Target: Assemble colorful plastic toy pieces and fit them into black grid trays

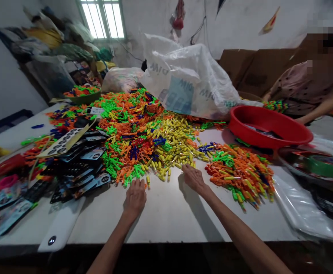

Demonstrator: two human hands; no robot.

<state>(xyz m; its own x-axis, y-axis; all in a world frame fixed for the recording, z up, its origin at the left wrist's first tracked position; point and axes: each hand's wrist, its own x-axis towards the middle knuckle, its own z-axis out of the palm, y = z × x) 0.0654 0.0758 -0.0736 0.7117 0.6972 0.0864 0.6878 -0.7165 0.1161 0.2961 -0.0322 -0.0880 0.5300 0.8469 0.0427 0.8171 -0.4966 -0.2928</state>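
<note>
My left hand [136,196] is at the front edge of a pile of small green and orange plastic pieces [126,152], its fingers curled down and closed. Whatever they may hold is hidden. A lone yellow tube [148,181] lies just right of those fingers. My right hand [194,178] reaches to the edge of a heap of small yellow tubes [169,142], fingers pressed together; what is between them cannot be made out. Right of that hand lies a separate pile of orange and green pieces with yellow tubes attached [240,171], in clear wrapping.
Black printed cards [80,171] and a sticker sheet [62,142] lie left, behind a white device [62,224]. A large white sack [192,80] stands behind the heap. Right are a red basin [269,127], clear plastic bags [300,205] and another person [306,89].
</note>
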